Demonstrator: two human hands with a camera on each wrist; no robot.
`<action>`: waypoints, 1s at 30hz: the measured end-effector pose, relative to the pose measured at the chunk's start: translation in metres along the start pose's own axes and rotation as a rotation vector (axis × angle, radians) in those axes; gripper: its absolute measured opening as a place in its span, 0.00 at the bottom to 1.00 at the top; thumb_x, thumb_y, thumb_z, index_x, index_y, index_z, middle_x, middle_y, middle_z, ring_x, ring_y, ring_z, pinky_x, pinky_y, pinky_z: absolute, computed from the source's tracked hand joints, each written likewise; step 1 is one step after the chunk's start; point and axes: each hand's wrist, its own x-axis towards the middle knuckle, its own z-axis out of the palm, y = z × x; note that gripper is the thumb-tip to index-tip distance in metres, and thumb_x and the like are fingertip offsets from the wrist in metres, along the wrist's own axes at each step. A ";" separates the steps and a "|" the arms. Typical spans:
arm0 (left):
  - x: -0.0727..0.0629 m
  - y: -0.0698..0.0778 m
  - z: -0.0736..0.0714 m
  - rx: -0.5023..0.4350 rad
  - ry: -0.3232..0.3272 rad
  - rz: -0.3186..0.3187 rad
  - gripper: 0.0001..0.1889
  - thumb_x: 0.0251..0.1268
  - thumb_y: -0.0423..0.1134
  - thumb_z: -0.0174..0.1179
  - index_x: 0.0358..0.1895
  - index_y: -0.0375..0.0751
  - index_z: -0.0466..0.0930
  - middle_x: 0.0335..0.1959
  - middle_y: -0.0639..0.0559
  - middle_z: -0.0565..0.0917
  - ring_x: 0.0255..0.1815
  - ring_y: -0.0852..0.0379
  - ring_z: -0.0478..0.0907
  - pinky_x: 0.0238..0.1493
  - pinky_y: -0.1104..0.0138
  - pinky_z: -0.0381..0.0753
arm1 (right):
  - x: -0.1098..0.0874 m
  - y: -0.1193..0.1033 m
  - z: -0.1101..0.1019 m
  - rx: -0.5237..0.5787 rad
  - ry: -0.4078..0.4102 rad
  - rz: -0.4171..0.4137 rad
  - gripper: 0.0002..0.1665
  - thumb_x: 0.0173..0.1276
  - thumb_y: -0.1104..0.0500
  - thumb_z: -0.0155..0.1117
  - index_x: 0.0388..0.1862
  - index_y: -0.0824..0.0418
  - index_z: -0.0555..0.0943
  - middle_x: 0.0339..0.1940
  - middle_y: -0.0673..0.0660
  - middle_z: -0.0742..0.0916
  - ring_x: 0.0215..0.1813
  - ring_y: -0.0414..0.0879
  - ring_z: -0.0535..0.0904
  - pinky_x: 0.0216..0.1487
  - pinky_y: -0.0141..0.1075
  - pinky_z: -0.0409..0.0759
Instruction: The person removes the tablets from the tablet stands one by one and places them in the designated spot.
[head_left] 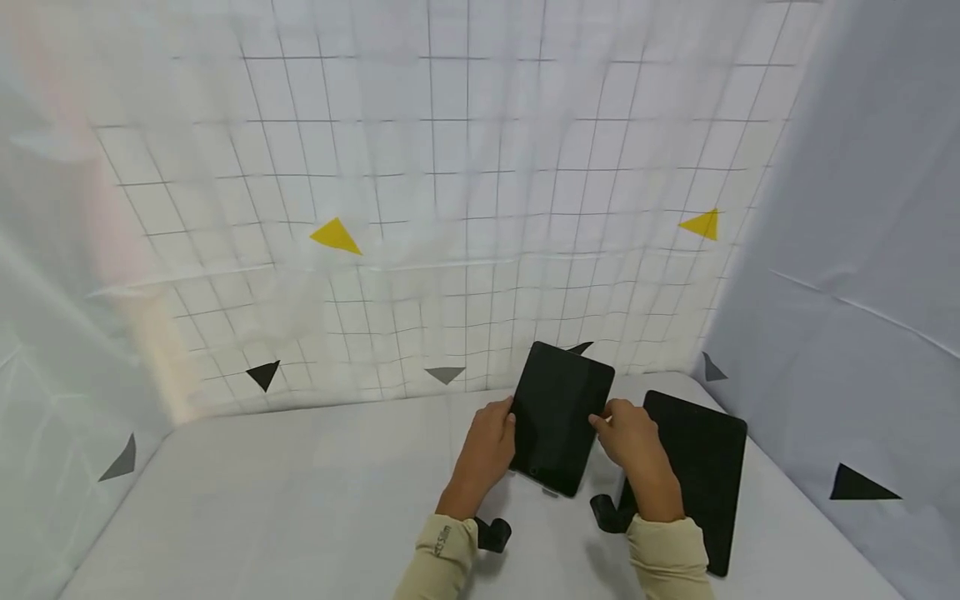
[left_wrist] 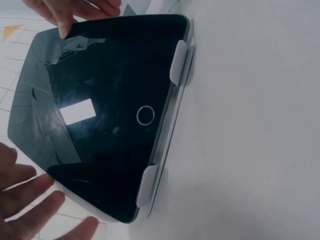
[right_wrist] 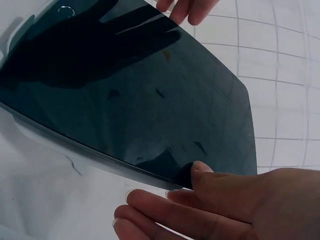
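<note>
White sheeting ruled with a dark grid (head_left: 480, 192) hangs behind a white counter (head_left: 300, 492), where two bare hands frame a dark-screened tablet, the propped tablet (head_left: 561, 421), leaning back in a pale stand (left_wrist: 148, 186) near the counter's far edge. At one long edge, the left hand (head_left: 486, 442) has its fingers (left_wrist: 35, 200) spread and fairly straight; whether every tip touches cannot be told. Across from it, the right hand (head_left: 632, 437) pinches the opposite edge, thumb on the glass.

Likely stiff and fairly light for its breadth, the glass-fronted slab looks smooth enough to slip and brittle enough to crack if dropped. Its two long edges appear the best hold, away from the stand's lips.

By count: two tablets, the second tablet (head_left: 701, 467) on the counter to the right, partly hidden by the right forearm; one stand plainly visible, with two lips under the propped tablet; two black wrist-worn devices (head_left: 492, 534); two yellow triangles (head_left: 337, 237) on the backdrop.
</note>
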 end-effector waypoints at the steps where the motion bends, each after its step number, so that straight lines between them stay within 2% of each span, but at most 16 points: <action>1: 0.000 0.000 0.000 0.001 0.000 -0.005 0.21 0.86 0.33 0.46 0.72 0.24 0.69 0.67 0.33 0.76 0.69 0.36 0.71 0.68 0.47 0.71 | 0.000 0.000 0.001 0.003 0.002 -0.005 0.19 0.80 0.59 0.61 0.49 0.79 0.79 0.34 0.62 0.84 0.39 0.58 0.81 0.44 0.57 0.79; 4: 0.001 0.000 0.001 0.004 -0.007 -0.028 0.22 0.86 0.35 0.48 0.72 0.24 0.70 0.65 0.33 0.76 0.67 0.37 0.72 0.66 0.47 0.73 | 0.001 0.001 0.001 0.015 0.014 -0.012 0.17 0.80 0.59 0.61 0.43 0.76 0.80 0.30 0.60 0.83 0.34 0.55 0.80 0.39 0.54 0.78; 7: 0.002 0.001 0.003 0.003 -0.010 -0.042 0.23 0.85 0.36 0.50 0.72 0.24 0.70 0.64 0.34 0.75 0.66 0.38 0.72 0.64 0.47 0.75 | 0.000 0.001 0.000 0.019 0.023 -0.013 0.15 0.80 0.60 0.60 0.39 0.74 0.79 0.28 0.59 0.83 0.33 0.54 0.79 0.39 0.53 0.77; 15: -0.002 0.001 0.003 0.011 -0.035 -0.111 0.24 0.85 0.39 0.52 0.74 0.27 0.69 0.63 0.35 0.74 0.65 0.39 0.72 0.63 0.46 0.74 | 0.001 -0.002 0.002 0.002 0.052 -0.011 0.14 0.78 0.61 0.64 0.42 0.75 0.79 0.34 0.63 0.84 0.38 0.59 0.81 0.46 0.57 0.77; 19: -0.002 0.000 0.002 0.022 -0.047 -0.115 0.25 0.84 0.39 0.53 0.74 0.27 0.68 0.64 0.34 0.74 0.66 0.38 0.72 0.64 0.45 0.74 | 0.002 -0.004 0.004 0.014 0.079 -0.008 0.12 0.76 0.63 0.65 0.41 0.75 0.79 0.35 0.65 0.84 0.38 0.60 0.82 0.45 0.57 0.77; 24: -0.002 0.001 0.000 0.030 -0.053 -0.123 0.26 0.83 0.40 0.55 0.74 0.27 0.68 0.65 0.33 0.73 0.66 0.37 0.72 0.65 0.44 0.73 | 0.003 -0.006 0.005 0.031 0.082 0.012 0.12 0.77 0.64 0.65 0.34 0.70 0.77 0.29 0.61 0.81 0.34 0.56 0.78 0.40 0.53 0.76; 30: -0.003 0.001 -0.003 0.015 -0.083 -0.136 0.28 0.83 0.42 0.54 0.75 0.26 0.67 0.66 0.32 0.72 0.68 0.37 0.71 0.66 0.44 0.72 | 0.001 -0.006 0.005 0.043 0.099 0.008 0.12 0.76 0.64 0.66 0.32 0.69 0.77 0.28 0.60 0.81 0.33 0.55 0.78 0.39 0.52 0.76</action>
